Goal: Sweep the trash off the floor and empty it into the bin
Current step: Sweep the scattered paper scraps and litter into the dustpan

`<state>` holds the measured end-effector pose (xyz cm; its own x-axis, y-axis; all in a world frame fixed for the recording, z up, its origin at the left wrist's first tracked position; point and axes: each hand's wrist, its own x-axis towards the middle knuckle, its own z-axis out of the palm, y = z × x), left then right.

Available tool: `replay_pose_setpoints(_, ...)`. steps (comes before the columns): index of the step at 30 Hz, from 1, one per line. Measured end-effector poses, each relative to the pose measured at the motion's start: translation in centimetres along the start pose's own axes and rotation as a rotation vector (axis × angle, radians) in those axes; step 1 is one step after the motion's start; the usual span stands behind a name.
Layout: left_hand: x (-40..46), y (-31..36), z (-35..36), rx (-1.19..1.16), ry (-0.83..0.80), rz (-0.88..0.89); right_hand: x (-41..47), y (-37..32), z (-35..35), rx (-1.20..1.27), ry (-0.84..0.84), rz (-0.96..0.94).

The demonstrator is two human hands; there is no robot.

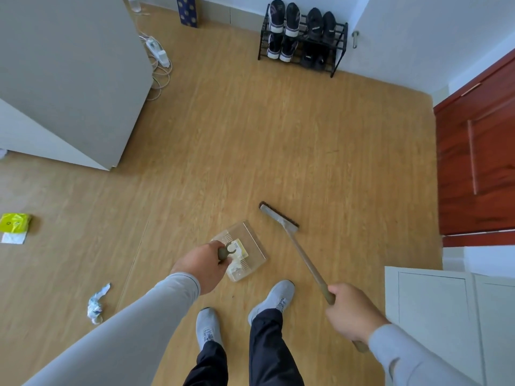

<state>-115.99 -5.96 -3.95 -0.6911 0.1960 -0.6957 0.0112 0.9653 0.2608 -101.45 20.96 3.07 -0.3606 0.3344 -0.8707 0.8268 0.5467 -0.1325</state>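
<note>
My left hand grips the olive handle of a clear plastic dustpan, which sits low over the wooden floor in front of my feet. Yellow and white scraps of trash lie inside the pan. My right hand holds the long handle of a broom, whose dark brush head rests on the floor just right of the pan. A crumpled white and blue paper lies on the floor at the lower left. A yellow-green wrapper and a white paper lie at the far left.
A grey cabinet fills the upper left, with a power strip and cables beside it. A black shoe rack stands against the far wall. A red-brown door and a white cupboard line the right side. No bin is in view.
</note>
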Motion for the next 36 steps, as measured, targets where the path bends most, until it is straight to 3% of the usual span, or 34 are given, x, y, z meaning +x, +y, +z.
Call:
replay_pose_setpoints(5, 0.2, 0.2, -0.1, 0.009, -0.02, -0.025, -0.8, -0.5, -1.8, 0.058, -0.173, 0.011)
replay_pose_setpoints(10, 0.0, 1.2, -1.3, -0.028, -0.049, -0.059, -3.3, 2.4, -6.3, 0.212, -0.163, 0.035)
replay_pose_setpoints(23, -3.6, 14.5, -11.3, -0.136, 0.208, 0.02, -3.7, 3.8, -22.6, 0.426, 0.062, -0.111)
replay_pose_setpoints(28, -2.8, 18.6, -13.4, -0.218, 0.295, 0.018, -1.6, 6.1, -25.6, 0.66, 0.049, 0.013)
replay_pose_setpoints(36, 2.2, 25.2, -17.5, -0.32, 0.364, 0.092, 2.0, 5.1, -30.5, 0.622, 0.122, 0.082)
